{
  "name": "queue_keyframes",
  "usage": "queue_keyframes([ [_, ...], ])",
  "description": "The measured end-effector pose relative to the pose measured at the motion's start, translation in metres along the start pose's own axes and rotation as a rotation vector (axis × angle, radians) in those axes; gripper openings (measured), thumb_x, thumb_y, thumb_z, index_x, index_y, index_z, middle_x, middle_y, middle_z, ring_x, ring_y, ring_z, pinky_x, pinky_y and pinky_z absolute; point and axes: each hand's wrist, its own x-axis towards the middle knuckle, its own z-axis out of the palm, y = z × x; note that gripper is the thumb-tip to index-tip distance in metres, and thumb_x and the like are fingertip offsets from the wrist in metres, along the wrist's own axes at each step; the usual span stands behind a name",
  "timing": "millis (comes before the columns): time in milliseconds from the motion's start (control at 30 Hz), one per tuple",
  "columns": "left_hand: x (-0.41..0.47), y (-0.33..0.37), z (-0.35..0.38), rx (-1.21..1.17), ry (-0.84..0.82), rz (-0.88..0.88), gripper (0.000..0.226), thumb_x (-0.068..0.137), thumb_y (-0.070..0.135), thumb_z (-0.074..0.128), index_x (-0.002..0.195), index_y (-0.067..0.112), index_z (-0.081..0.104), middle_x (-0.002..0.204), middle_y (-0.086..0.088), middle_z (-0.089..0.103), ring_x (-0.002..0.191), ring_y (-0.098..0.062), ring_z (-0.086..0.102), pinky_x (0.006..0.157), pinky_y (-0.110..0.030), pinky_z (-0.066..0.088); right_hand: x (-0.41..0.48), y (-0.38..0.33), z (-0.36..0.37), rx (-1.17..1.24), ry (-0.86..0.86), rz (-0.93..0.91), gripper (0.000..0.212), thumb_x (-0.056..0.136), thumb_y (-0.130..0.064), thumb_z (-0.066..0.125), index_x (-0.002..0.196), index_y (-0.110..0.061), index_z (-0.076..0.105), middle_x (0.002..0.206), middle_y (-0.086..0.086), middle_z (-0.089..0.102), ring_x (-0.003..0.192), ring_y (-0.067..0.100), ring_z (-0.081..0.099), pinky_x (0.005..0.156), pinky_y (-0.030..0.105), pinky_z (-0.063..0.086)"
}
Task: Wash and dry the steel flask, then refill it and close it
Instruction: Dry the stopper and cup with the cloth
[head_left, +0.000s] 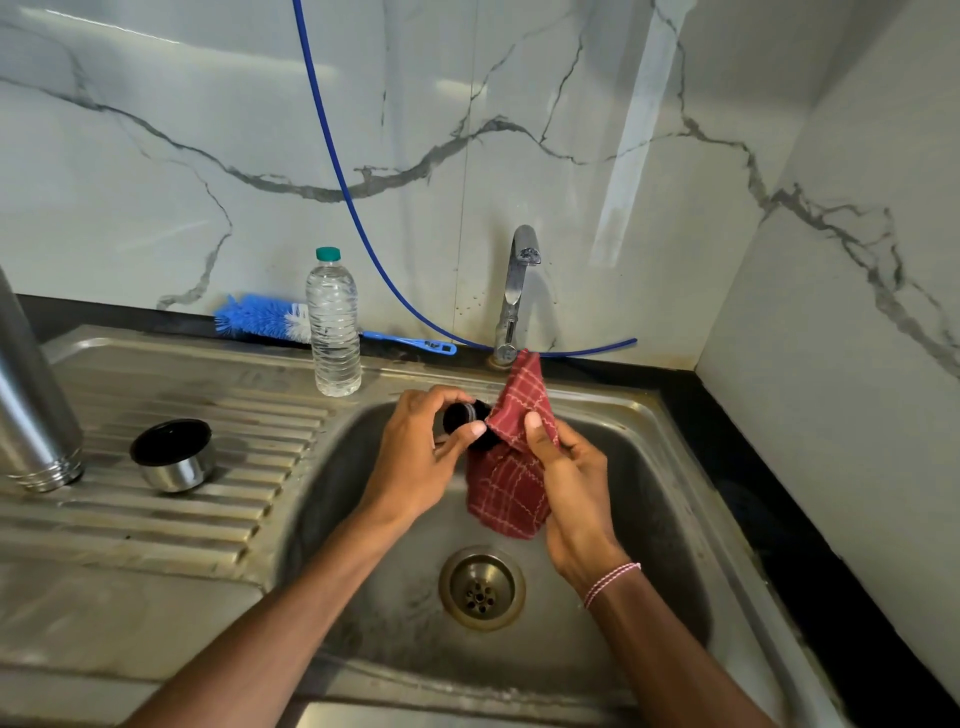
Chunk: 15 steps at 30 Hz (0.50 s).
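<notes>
**Drying the flask stopper over the sink**

So the left hand (415, 457) is holding the small black stopper (462, 415) out over the sink (649, 519) basin, fingers curled round it and clamped on its edge. The right hand (571, 478) is pinching a red checked cloth (506, 483), thumb on top and fingers clamped on the fabric, pressing it against the stopper. Doing this over the basin probably means any drips are going down the drain and not onto the bench.

The steel flask (31, 415) itself is standing mouth-down on the draining board (156, 519) at far left, well apart from the hands. I'm guessing it's draining there. Its steel cup lid (174, 457) is sitting near it, open side up. A capped water bottle (332, 327) is standing at the basin's back rim, likely for the refill, with a blue bottle brush (260, 317) lying behind it.
</notes>
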Motion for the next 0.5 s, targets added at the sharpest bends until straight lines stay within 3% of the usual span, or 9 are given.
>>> queue_keyframes([
  [67,-0.002,0.003,0.002,0.027,0.004,0.073,0.044,0.088,0.02,0.08,0.127,0.021,0.06,0.118,0.004,0.062,0.11,0.006,0.057,0.08,-0.01,0.051,0.0,0.001,0.002,-0.167,-0.016,-0.094,0.023,0.097,-0.031,0.07,0.117,-0.025,0.078,0.107,-0.003,0.08,0.105,0.015,0.074,0.1,0.044,0.057],
  [167,-0.003,0.005,0.005,0.033,-0.05,0.118,0.046,0.088,0.028,0.081,0.13,0.023,0.064,0.118,0.009,0.069,0.11,0.001,0.062,0.093,-0.027,0.053,0.001,0.005,0.003,-0.275,0.003,-0.13,0.025,0.094,-0.034,0.074,0.118,-0.028,0.078,0.106,-0.009,0.079,0.104,0.011,0.074,0.1,0.046,0.057],
  [367,-0.007,0.006,0.008,-0.036,-0.143,0.117,0.06,0.08,0.034,0.087,0.134,0.027,0.063,0.126,0.011,0.07,0.118,-0.003,0.064,0.101,-0.04,0.054,0.004,0.0,-0.004,-0.078,0.003,-0.006,0.021,0.097,-0.023,0.07,0.115,-0.016,0.078,0.103,0.006,0.08,0.101,0.026,0.076,0.096,0.046,0.06],
  [500,-0.005,0.005,0.006,-0.03,-0.099,0.041,0.07,0.075,0.057,0.081,0.134,0.027,0.059,0.122,0.013,0.071,0.114,0.0,0.066,0.097,-0.038,0.057,0.004,-0.005,-0.007,0.02,-0.059,0.111,0.024,0.099,-0.016,0.066,0.12,-0.008,0.075,0.109,0.015,0.078,0.105,0.034,0.074,0.099,0.05,0.058],
])
